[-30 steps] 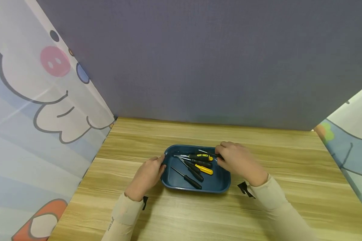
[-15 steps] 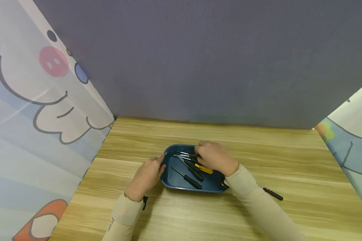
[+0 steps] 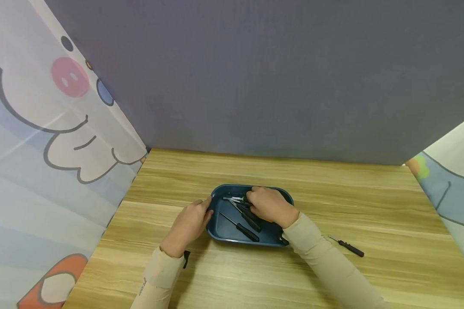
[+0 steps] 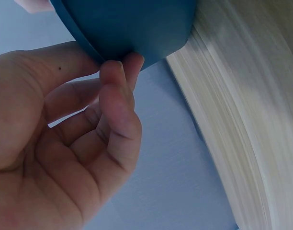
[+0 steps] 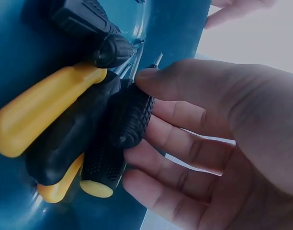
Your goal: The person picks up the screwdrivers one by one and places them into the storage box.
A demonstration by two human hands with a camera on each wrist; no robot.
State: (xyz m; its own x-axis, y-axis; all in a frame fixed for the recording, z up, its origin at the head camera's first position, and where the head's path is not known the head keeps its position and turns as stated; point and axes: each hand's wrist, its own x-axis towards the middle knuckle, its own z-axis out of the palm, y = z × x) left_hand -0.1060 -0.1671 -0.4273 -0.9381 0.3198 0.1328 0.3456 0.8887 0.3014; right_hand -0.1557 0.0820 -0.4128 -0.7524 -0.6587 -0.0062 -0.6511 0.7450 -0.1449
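Note:
A dark blue tray (image 3: 224,234) holds several screwdrivers in the head view. At its left end my left hand (image 3: 188,225) pinches the rim between thumb and fingers; the left wrist view shows this grip on the tray wall (image 4: 137,28). My right hand (image 3: 270,205) reaches into the tray from the right. In the right wrist view its thumb and fingers pinch a black ridged screwdriver handle (image 5: 132,115). Under and beside that lie a black handle with a yellow end (image 5: 96,167) and a yellow handle (image 5: 50,108). Another black screwdriver (image 3: 247,232) lies apart at the tray's front.
A small black screwdriver (image 3: 349,247) lies on the wooden table (image 3: 178,176), right of the tray and beside my right sleeve. A grey panel (image 3: 270,86) rises along the table's back edge. Printed cloth (image 3: 23,150) hangs on the left.
From the tray's right end my right hand has moved left to its middle, then stayed near there. The screwdriver on the table has come into view beside the sleeve. My left hand stays put.

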